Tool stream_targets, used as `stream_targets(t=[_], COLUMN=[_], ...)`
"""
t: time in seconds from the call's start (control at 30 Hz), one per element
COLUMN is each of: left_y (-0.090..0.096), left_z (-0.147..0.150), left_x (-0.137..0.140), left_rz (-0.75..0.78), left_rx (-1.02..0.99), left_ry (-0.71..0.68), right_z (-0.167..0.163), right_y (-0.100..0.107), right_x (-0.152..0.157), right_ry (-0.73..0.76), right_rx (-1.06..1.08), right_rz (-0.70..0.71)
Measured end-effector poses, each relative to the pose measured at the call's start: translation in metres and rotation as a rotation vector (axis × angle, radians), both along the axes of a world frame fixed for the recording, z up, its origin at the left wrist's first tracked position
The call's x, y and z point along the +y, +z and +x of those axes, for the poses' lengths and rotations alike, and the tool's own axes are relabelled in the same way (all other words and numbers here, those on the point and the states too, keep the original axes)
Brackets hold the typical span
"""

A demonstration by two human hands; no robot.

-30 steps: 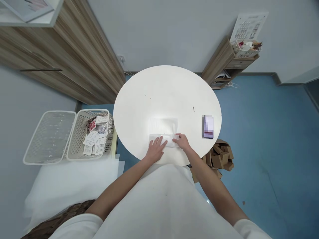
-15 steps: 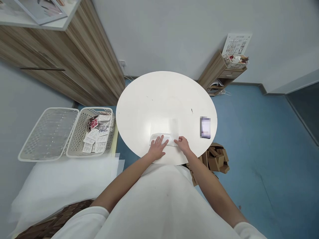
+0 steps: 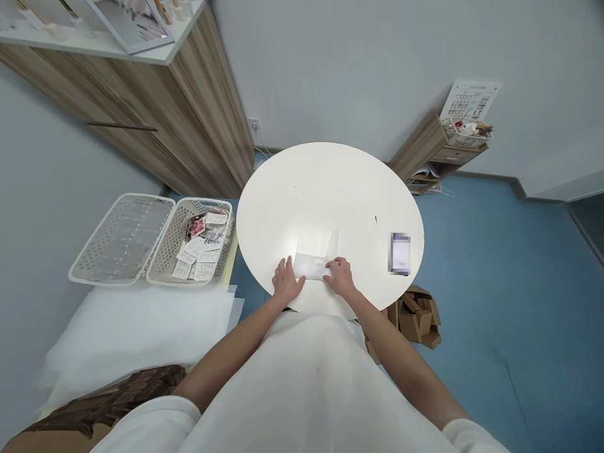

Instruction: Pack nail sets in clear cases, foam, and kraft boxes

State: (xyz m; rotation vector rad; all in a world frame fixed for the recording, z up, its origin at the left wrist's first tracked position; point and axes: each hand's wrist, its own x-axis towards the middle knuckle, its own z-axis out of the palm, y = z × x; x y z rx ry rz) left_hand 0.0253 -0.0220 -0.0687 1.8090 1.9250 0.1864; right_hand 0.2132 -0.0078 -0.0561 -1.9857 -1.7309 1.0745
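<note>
A flat white packet (image 3: 310,267), wrapped in thin translucent sheet, lies near the front edge of the round white table. The sheet's loose part (image 3: 314,241) spreads flat beyond it. At the packet's left end is my left hand (image 3: 287,283), its fingers stretched out and thumb by the near corner. My right hand (image 3: 341,277) has its fingers bent over the packet's right end, with the thumb on the near edge. What is inside the wrapping cannot be made out.
A pixelated phone-like object (image 3: 400,254) lies on the table's right side. Left of the white table (image 3: 330,182) stand a perforated basket (image 3: 158,270) of cards and packets and another basket (image 3: 80,270) with clear pieces. White sheets (image 3: 151,327) lie below them. Cardboard boxes (image 3: 419,318) sit on the floor.
My left hand has slid off the packet's top to its left end. My right hand has come over the right end. The camera view has shifted a little left.
</note>
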Motion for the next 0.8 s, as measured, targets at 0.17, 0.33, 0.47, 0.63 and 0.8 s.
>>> stream_targets(t=[0.17,0.33,0.47,0.63,0.8], left_y=[-0.011,-0.009,-0.002,0.007,0.013], left_z=[0.005,0.004,-0.011,-0.01,0.015], left_x=[0.0,0.001,0.0,0.004,0.006], left_rz=[-0.195,-0.34,-0.479,-0.351,-0.227], left_rx=[-0.185,-0.48,-0.522,-0.243,-0.253], left_ry=[0.097,0.319,0.254,-0.004,-0.174], right_z=[-0.003,-0.008,-0.011,-0.016,-0.019], right_y=[-0.006,-0.007,-0.009,-0.01,-0.01], right_x=[-0.005,-0.016,-0.024,-0.03,-0.032], right_ry=[0.117,0.196,0.194,0.153,0.174], right_rx=[-0.061,-0.017,-0.045,-0.159,0.0], right_rz=[-0.003,-0.035,-0.026,0.031,0.022])
